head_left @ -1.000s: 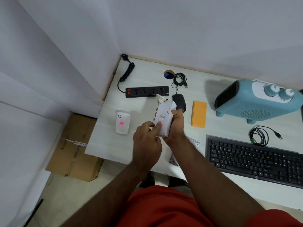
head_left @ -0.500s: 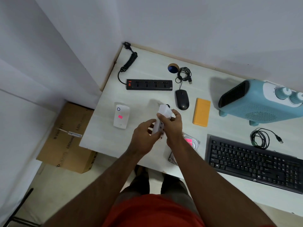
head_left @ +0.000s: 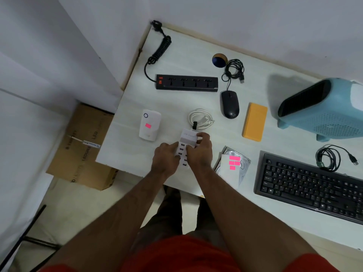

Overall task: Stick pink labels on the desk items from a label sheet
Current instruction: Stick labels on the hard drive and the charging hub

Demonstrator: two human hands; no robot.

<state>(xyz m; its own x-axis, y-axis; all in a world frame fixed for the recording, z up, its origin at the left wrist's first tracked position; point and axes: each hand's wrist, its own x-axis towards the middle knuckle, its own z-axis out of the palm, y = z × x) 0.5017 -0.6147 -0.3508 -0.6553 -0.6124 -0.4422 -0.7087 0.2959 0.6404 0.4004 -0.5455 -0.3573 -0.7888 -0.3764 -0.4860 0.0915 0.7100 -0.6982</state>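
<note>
Both hands hold a white multi-port USB charger (head_left: pixel 185 144) just above the desk near its front edge, port side facing up. My left hand (head_left: pixel 166 160) grips its left side and my right hand (head_left: pixel 200 152) curls round its right side and top. Its coiled white cable (head_left: pixel 201 117) lies behind it. The label sheet (head_left: pixel 232 163) with several pink labels lies on a hard drive to the right. A white plug-in device (head_left: pixel 149 125) to the left carries a pink label (head_left: pixel 148 125).
Behind lie a black power strip (head_left: pixel 186 83), a black mouse (head_left: pixel 230 104) and an orange box (head_left: pixel 255 121). A blue heater (head_left: pixel 324 110) stands at far right, a black keyboard (head_left: pixel 308 185) and coiled cable (head_left: pixel 332 158) in front. A cardboard box (head_left: pixel 82 148) sits on the floor left.
The charger has been turned over, from its labelled face to its port side, and lowered toward the desk. The label sheet on the hard drive has come into view.
</note>
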